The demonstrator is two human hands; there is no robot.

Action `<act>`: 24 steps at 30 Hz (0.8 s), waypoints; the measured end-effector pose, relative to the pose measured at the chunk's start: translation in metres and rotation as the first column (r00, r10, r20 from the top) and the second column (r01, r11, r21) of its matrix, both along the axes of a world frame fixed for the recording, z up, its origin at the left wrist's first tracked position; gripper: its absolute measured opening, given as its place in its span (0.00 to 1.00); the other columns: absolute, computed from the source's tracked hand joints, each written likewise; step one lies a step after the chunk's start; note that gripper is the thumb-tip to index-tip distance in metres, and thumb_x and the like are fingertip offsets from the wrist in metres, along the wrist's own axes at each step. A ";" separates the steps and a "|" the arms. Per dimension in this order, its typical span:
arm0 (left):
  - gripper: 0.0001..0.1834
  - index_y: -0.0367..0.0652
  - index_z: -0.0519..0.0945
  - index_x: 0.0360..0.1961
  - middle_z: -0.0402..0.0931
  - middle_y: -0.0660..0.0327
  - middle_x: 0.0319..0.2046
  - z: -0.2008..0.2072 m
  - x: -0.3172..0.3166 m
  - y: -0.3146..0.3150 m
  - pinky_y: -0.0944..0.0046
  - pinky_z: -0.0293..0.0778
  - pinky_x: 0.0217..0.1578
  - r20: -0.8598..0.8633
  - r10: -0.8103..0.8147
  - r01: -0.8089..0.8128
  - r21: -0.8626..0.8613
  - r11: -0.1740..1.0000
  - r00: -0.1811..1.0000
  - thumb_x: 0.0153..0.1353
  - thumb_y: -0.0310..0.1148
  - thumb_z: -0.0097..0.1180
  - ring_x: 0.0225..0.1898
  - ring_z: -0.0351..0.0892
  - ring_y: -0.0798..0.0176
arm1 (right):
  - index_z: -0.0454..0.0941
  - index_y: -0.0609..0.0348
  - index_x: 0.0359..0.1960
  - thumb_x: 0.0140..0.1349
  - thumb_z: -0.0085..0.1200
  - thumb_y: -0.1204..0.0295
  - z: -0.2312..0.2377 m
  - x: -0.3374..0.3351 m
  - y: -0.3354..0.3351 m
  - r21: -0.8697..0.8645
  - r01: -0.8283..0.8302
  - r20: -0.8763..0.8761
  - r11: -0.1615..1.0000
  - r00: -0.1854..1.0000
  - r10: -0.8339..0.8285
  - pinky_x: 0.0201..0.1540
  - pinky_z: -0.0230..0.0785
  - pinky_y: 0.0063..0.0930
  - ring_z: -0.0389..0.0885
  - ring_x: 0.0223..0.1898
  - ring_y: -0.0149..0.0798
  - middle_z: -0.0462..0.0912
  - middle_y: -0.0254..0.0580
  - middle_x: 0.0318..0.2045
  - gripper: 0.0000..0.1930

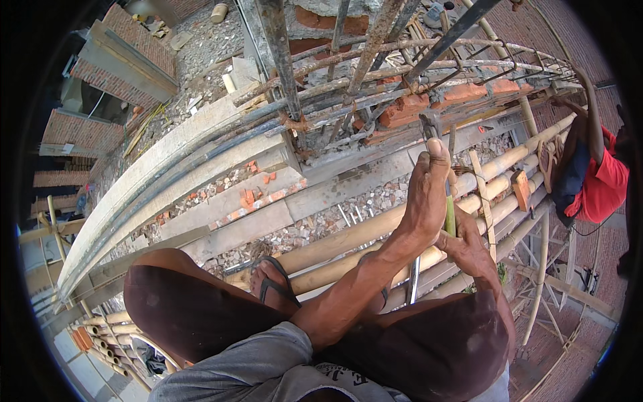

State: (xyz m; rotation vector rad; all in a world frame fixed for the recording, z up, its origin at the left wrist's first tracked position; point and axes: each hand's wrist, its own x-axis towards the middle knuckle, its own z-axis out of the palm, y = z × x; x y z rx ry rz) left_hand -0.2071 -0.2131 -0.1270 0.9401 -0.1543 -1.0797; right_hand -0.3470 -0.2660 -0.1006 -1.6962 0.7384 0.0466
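Note:
A pincer-like metal tool with a green handle [450, 218] stands upright in front of me, its dark head [429, 124] just below the rusty steel bars. My right hand [471, 249] is closed around the lower part of the green handle. My left hand [427, 191] is raised beside the tool, its thumb and fingers pressed together close under the head. What these fingers hold, if anything, is hidden. Below my left wrist a shiny metal bar [413, 281] slants down between my knees.
Horizontal reinforcing bars [321, 100] cross ahead, with upright bars [278, 53] among them. I squat on bamboo poles [335, 248], one sandalled foot [273, 280] showing. Rubble [378, 201] lies below. At right, a person in a red shirt [603, 187] sits on the poles near a brick [520, 190].

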 end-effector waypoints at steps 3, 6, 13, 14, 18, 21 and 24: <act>0.23 0.35 0.76 0.33 0.76 0.57 0.25 -0.013 -0.011 -0.007 0.65 0.75 0.20 -0.476 -0.195 0.134 -0.161 0.978 0.857 0.71 0.48 0.48 0.22 0.76 0.66 | 0.71 0.69 0.58 0.65 0.57 0.55 -0.016 -0.027 0.006 0.281 0.276 0.030 0.919 0.955 -0.296 0.50 0.75 0.35 0.83 0.40 0.40 0.83 0.47 0.41 0.30; 0.17 0.32 0.78 0.38 0.79 0.55 0.28 -0.038 -0.021 -0.013 0.64 0.76 0.20 -0.165 -0.297 0.307 0.033 0.951 0.940 0.71 0.39 0.50 0.22 0.80 0.63 | 0.73 0.68 0.56 0.70 0.51 0.59 -0.035 -0.047 0.012 0.401 0.410 0.082 0.819 0.874 -0.478 0.49 0.77 0.37 0.83 0.38 0.41 0.83 0.48 0.40 0.23; 0.05 0.29 0.77 0.19 0.76 0.36 0.21 -0.083 -0.040 -0.023 0.45 0.75 0.33 0.778 -0.385 -0.032 0.460 0.887 0.497 0.42 0.23 0.54 0.28 0.80 0.34 | 0.66 0.71 0.64 0.69 0.52 0.61 -0.086 -0.065 0.018 0.547 0.440 0.101 0.713 0.810 -0.577 0.53 0.75 0.39 0.81 0.49 0.44 0.80 0.55 0.51 0.28; 0.05 0.29 0.77 0.19 0.76 0.36 0.21 -0.086 -0.039 -0.024 0.45 0.76 0.33 0.787 -0.411 -0.057 0.488 0.871 0.461 0.43 0.23 0.54 0.27 0.80 0.34 | 0.64 0.71 0.65 0.69 0.53 0.62 -0.092 -0.070 0.018 0.548 0.437 0.109 0.713 0.808 -0.579 0.54 0.74 0.40 0.80 0.51 0.45 0.79 0.55 0.52 0.30; 0.06 0.28 0.78 0.21 0.76 0.38 0.19 -0.095 -0.052 -0.026 0.47 0.76 0.32 0.777 -0.428 0.008 0.479 0.878 0.462 0.44 0.23 0.54 0.25 0.80 0.35 | 0.60 0.71 0.67 0.69 0.52 0.60 -0.116 -0.091 0.023 0.701 0.364 0.150 0.614 0.765 -0.626 0.58 0.71 0.39 0.75 0.58 0.45 0.76 0.56 0.57 0.32; 0.06 0.29 0.79 0.23 0.76 0.39 0.19 -0.097 -0.082 -0.022 0.48 0.76 0.31 0.812 -0.441 0.069 0.451 0.890 0.382 0.43 0.23 0.54 0.24 0.80 0.36 | 0.60 0.70 0.67 0.70 0.50 0.63 -0.132 -0.106 0.022 0.708 0.523 0.065 0.474 0.620 -0.782 0.61 0.70 0.42 0.71 0.61 0.48 0.73 0.56 0.59 0.30; 0.07 0.30 0.79 0.25 0.77 0.38 0.21 -0.098 -0.118 -0.016 0.48 0.76 0.31 0.873 -0.376 0.139 0.350 0.927 0.311 0.47 0.24 0.55 0.24 0.79 0.35 | 0.61 0.70 0.66 0.72 0.47 0.65 -0.146 -0.125 0.012 0.629 0.671 0.059 0.393 0.462 -0.885 0.60 0.71 0.41 0.74 0.58 0.46 0.77 0.55 0.54 0.27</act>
